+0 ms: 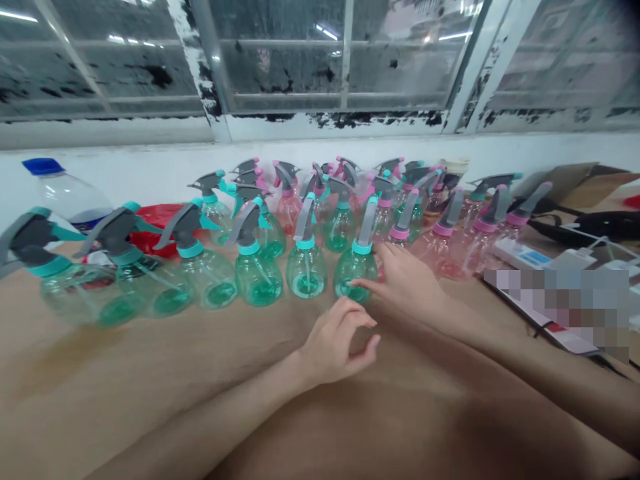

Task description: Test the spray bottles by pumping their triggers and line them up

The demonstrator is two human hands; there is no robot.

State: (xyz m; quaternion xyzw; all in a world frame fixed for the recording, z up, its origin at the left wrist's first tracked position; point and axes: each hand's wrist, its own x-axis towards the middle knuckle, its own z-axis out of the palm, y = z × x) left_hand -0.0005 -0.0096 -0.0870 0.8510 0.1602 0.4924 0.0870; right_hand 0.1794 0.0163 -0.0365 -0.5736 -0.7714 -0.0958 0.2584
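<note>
One green bottle [354, 267] stands upright just left of my right hand [406, 280], which is nearer and spread; whether they touch, I cannot tell. My left hand [333, 343], loosely curved, holds nothing.

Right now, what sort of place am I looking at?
Possibly a small workshop or packing room, though I can't be sure: many similar spray bottles stand grouped on a brown table, beneath a worn, patchy window frame.

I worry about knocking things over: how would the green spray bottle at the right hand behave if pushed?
The green bottle looks like thin, see-through plastic, so it is probably light. Smooth and rounded, it could feel slippery. Its tall spray head might make it tip if pushed high.
</note>
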